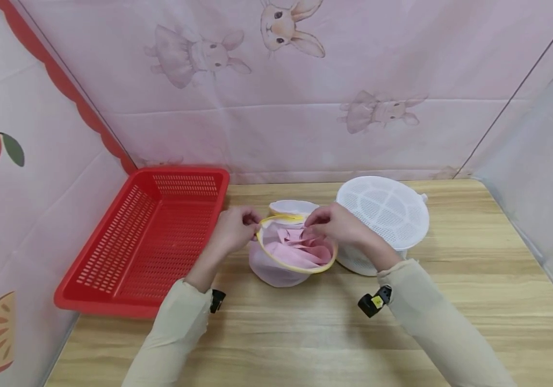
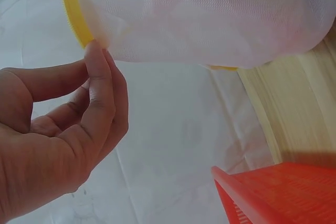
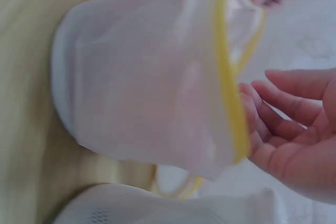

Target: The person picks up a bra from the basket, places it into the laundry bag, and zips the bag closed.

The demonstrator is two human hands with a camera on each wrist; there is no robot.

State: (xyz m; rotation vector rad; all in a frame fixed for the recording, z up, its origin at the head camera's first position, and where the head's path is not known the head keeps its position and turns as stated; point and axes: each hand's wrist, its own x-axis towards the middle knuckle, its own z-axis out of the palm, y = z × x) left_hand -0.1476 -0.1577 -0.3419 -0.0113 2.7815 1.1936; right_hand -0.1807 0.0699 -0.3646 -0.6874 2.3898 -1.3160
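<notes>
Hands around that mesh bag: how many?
2: the left hand pinches the yellow rim of the mesh bag; the right hand is at the rim's other side.

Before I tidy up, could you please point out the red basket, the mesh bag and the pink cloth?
Red basket (image 1: 160,242): head view, on its bare floor.
Mesh bag (image 2: 210,19): left wrist view, on its side wall.
Pink cloth (image 1: 297,252): head view, on its folds.

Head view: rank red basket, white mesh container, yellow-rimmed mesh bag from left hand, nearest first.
1. Yellow-rimmed mesh bag: pinched in the left hand.
2. Red basket: left of that hand.
3. White mesh container: right, past the bag.
</notes>
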